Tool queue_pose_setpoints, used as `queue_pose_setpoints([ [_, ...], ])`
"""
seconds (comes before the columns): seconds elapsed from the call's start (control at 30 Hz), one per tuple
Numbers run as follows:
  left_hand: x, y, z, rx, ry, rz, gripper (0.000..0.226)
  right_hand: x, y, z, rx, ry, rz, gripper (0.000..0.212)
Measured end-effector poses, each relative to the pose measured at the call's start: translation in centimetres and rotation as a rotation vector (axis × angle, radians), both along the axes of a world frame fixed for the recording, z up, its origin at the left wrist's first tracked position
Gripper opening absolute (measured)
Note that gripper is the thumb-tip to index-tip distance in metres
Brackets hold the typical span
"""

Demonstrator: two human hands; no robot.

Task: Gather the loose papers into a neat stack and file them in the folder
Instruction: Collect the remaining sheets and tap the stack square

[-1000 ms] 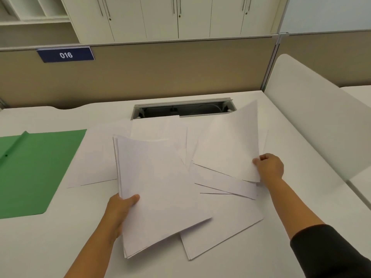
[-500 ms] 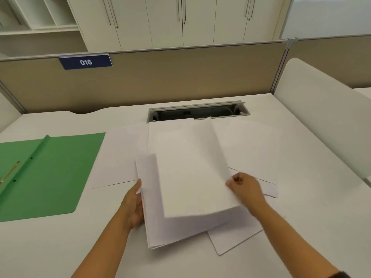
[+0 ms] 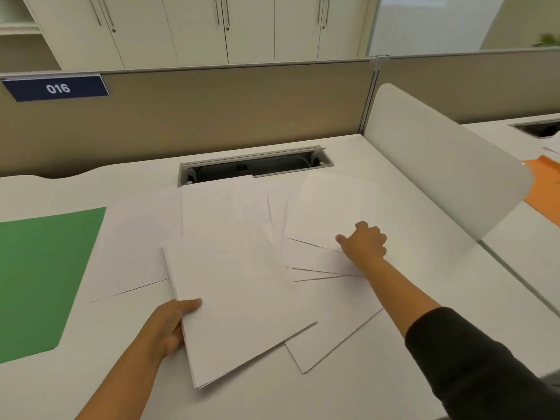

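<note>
My left hand [image 3: 172, 322] grips the left edge of a stack of white papers [image 3: 239, 304], thumb on top, held just above the white desk [image 3: 303, 398]. Several loose white sheets [image 3: 330, 207] lie fanned out to the right and behind the stack. My right hand [image 3: 363, 241] rests on the corner of one loose sheet, fingers curled onto it; whether it grips the sheet is unclear. An open green folder [image 3: 42, 277] lies flat at the desk's left side. One more loose sheet [image 3: 133, 247] lies between the folder and the stack.
A cable slot [image 3: 254, 166] opens in the desk behind the papers. A beige partition [image 3: 212, 116] with a "016" label [image 3: 57, 87] closes the back. A white divider panel [image 3: 439, 168] stands on the right, with an orange folder [image 3: 545, 189] on the neighbouring desk.
The sheet my right hand carried now lies on the stack in my left hand. My right hand has let go and moved right and away to another loose sheet.
</note>
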State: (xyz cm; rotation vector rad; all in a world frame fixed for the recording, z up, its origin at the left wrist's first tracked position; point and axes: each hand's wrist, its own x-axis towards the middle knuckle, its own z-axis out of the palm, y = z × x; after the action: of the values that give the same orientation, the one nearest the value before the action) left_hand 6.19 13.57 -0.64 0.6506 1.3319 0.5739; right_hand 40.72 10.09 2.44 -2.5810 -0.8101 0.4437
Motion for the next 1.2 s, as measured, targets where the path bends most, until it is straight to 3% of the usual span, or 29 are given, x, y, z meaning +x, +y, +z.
queue_pose_setpoints([
  [0.17, 0.0, 0.0, -0.1, 0.026, 0.001, -0.012, 0.009, 2.6, 0.8, -0.1, -0.175, 0.067, -0.093, 0.07],
  [0.27, 0.0, 0.2, -0.3, 0.019, -0.001, -0.002, 0.009, 2.9, 1.2, 0.1, -0.044, 0.208, -0.158, 0.076],
  [0.33, -0.1, 0.2, -0.3, 0.016, -0.004, 0.011, 0.009, 3.1, 1.0, 0.2, 0.052, 0.29, -0.192, 0.059],
  [0.4, 0.0, 0.2, -0.3, 0.015, -0.009, 0.015, 0.009, 3.6, 0.4, -0.3, 0.147, 0.302, -0.211, 0.017],
  [0.53, 0.1, 0.1, -0.1, 0.007, -0.034, 0.017, 0.009, 4.4, -0.9, -0.4, 0.338, 0.323, -0.237, 0.015],
  [0.6, 0.0, 0.1, -0.1, 0.001, -0.035, 0.02, 0.009, 4.7, -1.5, -0.2, 0.403, 0.356, -0.252, 0.031],
  [0.7, 0.1, 0.0, 0.0, -0.002, -0.024, 0.022, 0.01, 4.4, -2.6, -0.4, 0.267, 0.298, -0.188, 0.009],
  [0.83, 0.2, -0.2, 0.3, 0.002, -0.015, 0.026, 0.009, 2.4, -3.1, -1.2, -0.016, 0.204, -0.065, 0.014],
  [0.9, 0.3, -0.2, 0.2, 0.003, -0.021, 0.026, 0.009, 1.6, -2.8, -1.3, -0.113, 0.079, -0.032, 0.028],
  [1.0, 0.3, -0.3, 0.2, 0.005, -0.031, 0.035, 0.01, 1.0, -2.4, -1.1, -0.137, 0.027, 0.008, 0.029],
  [1.1, 0.4, -0.5, 0.4, 0.006, -0.046, 0.045, 0.01, 1.0, -2.5, -0.8, -0.076, 0.081, -0.009, 0.009],
  [1.2, 0.2, -0.6, 0.3, 0.009, -0.042, 0.049, 0.01, 1.3, -2.7, -0.5, 0.054, 0.109, -0.078, 0.033],
])
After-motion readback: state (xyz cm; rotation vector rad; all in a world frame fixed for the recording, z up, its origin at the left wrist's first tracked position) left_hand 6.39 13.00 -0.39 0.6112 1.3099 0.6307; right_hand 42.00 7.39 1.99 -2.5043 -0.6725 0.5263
